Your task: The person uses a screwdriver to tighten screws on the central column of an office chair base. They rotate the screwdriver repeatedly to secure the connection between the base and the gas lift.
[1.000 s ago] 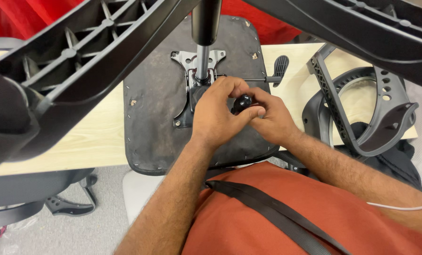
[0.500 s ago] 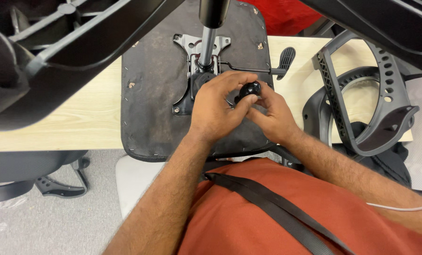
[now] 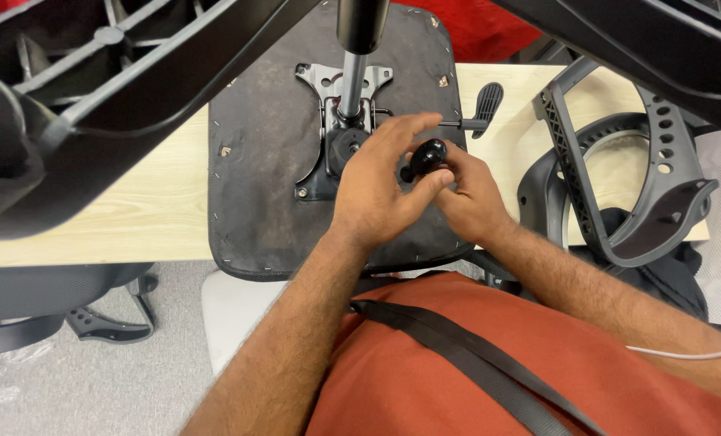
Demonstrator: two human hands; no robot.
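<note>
An upturned black chair seat (image 3: 263, 161) lies on a pale wooden table (image 3: 150, 194), its metal tilt mechanism (image 3: 336, 105) facing up with a gas cylinder (image 3: 359, 48) standing in it. My right hand (image 3: 469, 190) holds a round black knob (image 3: 426, 155) just right of the mechanism. My left hand (image 3: 384, 186) rests against the knob with thumb under it and fingers spread above. A black lever paddle (image 3: 486, 101) sticks out on a rod to the right.
A black star-shaped chair base (image 3: 134, 73) fills the top of the view close to the camera. Grey armrest frames (image 3: 626, 178) lie at the table's right. Another chair's base (image 3: 94, 323) stands on the grey floor at lower left.
My left hand has opened, its fingers lifting off the knob. The knob now shows between both hands. The view shifted slightly.
</note>
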